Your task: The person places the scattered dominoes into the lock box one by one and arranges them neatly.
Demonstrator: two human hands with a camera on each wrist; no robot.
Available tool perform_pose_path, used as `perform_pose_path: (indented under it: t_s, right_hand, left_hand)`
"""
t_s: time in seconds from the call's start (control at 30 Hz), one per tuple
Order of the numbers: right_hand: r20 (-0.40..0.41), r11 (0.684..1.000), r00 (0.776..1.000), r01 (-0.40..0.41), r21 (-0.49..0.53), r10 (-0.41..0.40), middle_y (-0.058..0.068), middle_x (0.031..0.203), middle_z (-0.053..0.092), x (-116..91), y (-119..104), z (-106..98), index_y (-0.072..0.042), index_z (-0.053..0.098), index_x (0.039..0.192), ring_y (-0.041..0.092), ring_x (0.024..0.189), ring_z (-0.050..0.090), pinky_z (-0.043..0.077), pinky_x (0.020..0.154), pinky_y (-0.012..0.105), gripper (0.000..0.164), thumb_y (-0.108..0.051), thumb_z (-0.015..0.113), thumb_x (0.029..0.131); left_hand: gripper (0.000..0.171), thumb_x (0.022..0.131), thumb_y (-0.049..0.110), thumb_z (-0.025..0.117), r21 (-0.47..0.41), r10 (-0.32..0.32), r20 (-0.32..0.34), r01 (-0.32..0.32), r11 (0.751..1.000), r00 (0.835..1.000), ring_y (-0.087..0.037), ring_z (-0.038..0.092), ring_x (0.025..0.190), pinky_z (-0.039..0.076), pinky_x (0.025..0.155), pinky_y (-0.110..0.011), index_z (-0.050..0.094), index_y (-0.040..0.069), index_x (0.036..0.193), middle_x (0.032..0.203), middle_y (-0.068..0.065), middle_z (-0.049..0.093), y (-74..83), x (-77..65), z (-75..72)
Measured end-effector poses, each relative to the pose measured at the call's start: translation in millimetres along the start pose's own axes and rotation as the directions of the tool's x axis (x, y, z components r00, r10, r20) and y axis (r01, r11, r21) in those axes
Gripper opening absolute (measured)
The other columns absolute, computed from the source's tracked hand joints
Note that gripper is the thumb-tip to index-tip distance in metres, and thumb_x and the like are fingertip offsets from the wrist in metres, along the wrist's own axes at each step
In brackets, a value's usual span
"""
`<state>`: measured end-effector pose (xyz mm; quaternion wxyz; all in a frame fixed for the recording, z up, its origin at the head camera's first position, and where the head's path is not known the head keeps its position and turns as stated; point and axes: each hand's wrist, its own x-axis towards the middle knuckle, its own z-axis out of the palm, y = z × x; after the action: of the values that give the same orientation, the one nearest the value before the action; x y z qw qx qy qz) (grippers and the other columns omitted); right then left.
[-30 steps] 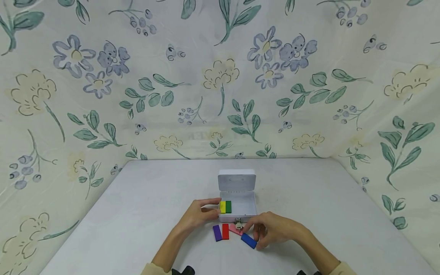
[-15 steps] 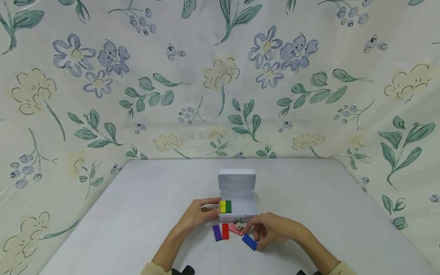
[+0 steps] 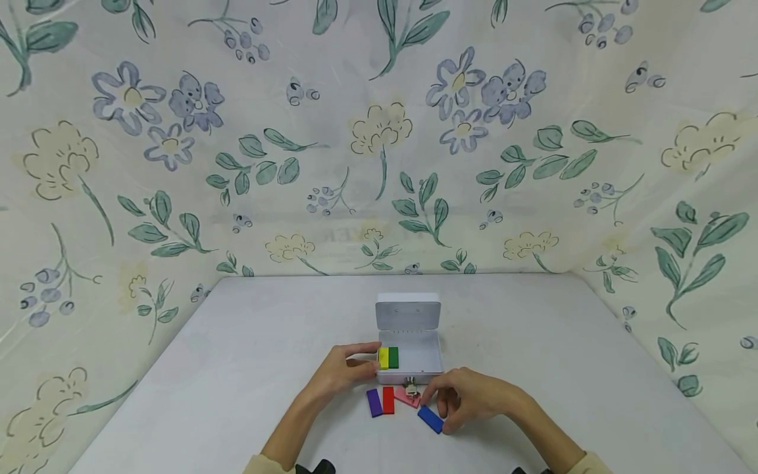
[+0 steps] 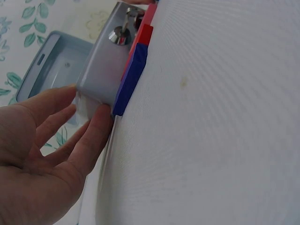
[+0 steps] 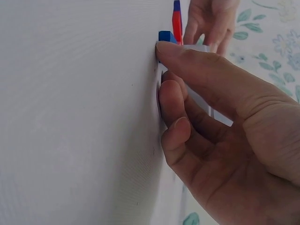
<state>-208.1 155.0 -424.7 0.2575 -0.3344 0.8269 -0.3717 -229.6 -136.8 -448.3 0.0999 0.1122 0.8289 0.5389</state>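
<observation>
A small white metal cash box (image 3: 422, 355) stands with its lid (image 3: 408, 315) raised and keys (image 3: 411, 387) hanging at its front lock. Inside, at the left end, a yellow block (image 3: 383, 357) and a green block (image 3: 393, 357) lie side by side. My left hand (image 3: 339, 370) touches the box's left side with extended fingers. In front of the box, my right hand (image 3: 470, 395) pinches a blue block (image 3: 430, 419) between thumb and index finger, its other fingers curled under. The right wrist view shows the thumb against one end of the blue block (image 5: 164, 35).
A purple block (image 3: 374, 403), a red block (image 3: 387, 400) and a pink block (image 3: 406, 396) lie in front of the box, the pink one partly under the keys. All stand on a white tabletop (image 3: 284, 316), with a floral cloth (image 3: 331, 164) hanging behind.
The blue block has shifted slightly right and toward me with my right fingers, away from the pink block. My left hand and the box stay put.
</observation>
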Motion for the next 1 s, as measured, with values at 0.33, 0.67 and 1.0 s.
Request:
perform_pose_path:
  t_s: [0.33, 0.67, 1.0]
  right_hand:
    - [-0.005, 1.000, 1.000, -0.011, -0.002, 0.011, 0.003, 0.077, 0.064, 0.4, -0.5, 0.1, -0.019, 0.070, 0.107, 0.005, 0.063, 0.053, 0.047, 0.059, 0.016, 0.034, -0.011, 0.083, 0.077]
    - [-0.012, 1.000, 1.000, -0.027, -0.006, 0.027, 0.003, 0.078, 0.065, -1.6, -3.1, -1.3, -0.019, 0.070, 0.106, 0.005, 0.063, 0.053, 0.048, 0.060, 0.016, 0.033, -0.013, 0.083, 0.076]
    - [-0.033, 0.999, 0.999, -0.013, -0.033, 0.012, 0.004, 0.082, 0.066, -2.7, -7.2, -9.1, -0.017, 0.068, 0.109, 0.006, 0.070, 0.058, 0.051, 0.066, 0.016, 0.036, -0.017, 0.084, 0.077]
  left_hand:
    - [0.050, 0.088, 0.026, 0.072, 0.005, -0.006, -0.007, 0.006, 1.000, 1.000, -0.038, 0.061, 0.120, 0.055, 0.095, -0.046, 0.060, 0.013, 0.135, 0.141, -0.016, 0.056, 0.2, -0.8, 1.0]
    - [0.050, 0.088, 0.026, 0.073, -0.018, -0.016, -0.003, 0.016, 1.000, 1.000, -0.034, 0.063, 0.118, 0.055, 0.094, -0.045, 0.061, 0.014, 0.135, 0.141, -0.016, 0.056, 0.0, -1.3, 1.0]
    - [0.050, 0.088, 0.027, 0.073, -0.013, -0.007, -0.001, 0.006, 1.000, 1.000, -0.032, 0.064, 0.116, 0.055, 0.094, -0.044, 0.060, 0.015, 0.135, 0.140, -0.015, 0.057, -1.5, 1.2, -0.2]
